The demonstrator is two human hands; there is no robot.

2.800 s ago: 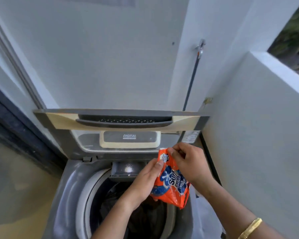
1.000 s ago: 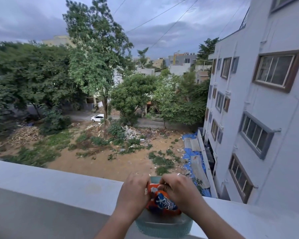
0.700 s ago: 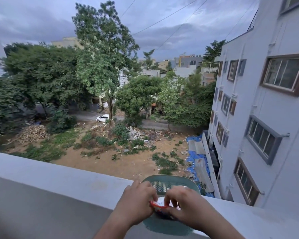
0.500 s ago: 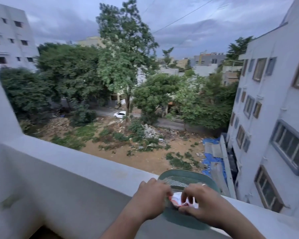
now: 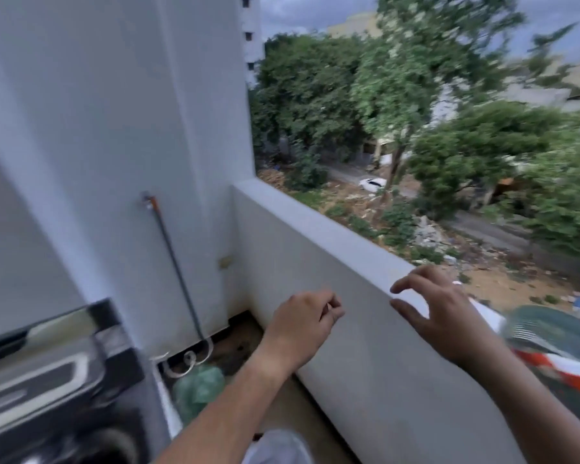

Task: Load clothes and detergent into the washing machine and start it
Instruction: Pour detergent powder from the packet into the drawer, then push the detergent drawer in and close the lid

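The washing machine [image 5: 57, 390] shows at the lower left, blurred, with its lid [image 5: 47, 326] raised. The orange detergent packet [image 5: 563, 366] lies in a green basket [image 5: 549, 329] on the balcony ledge at the far right, partly hidden by my right arm. My right hand [image 5: 439, 313] hovers over the ledge's edge, left of the basket, fingers spread and empty. My left hand [image 5: 302, 326] hangs in front of the balcony wall, fingers loosely curled, holding nothing that I can see.
A white balcony wall [image 5: 365, 329] runs from the corner to the lower right, its ledge [image 5: 315, 219] on top. A grey hose [image 5: 178, 272] drops down the back wall to coils on the floor. A green bag [image 5: 198, 390] lies beside the machine.
Both hands have let go of the detergent packet, left in the basket on the ledge. My view has swung left, bringing the washing machine back into sight.
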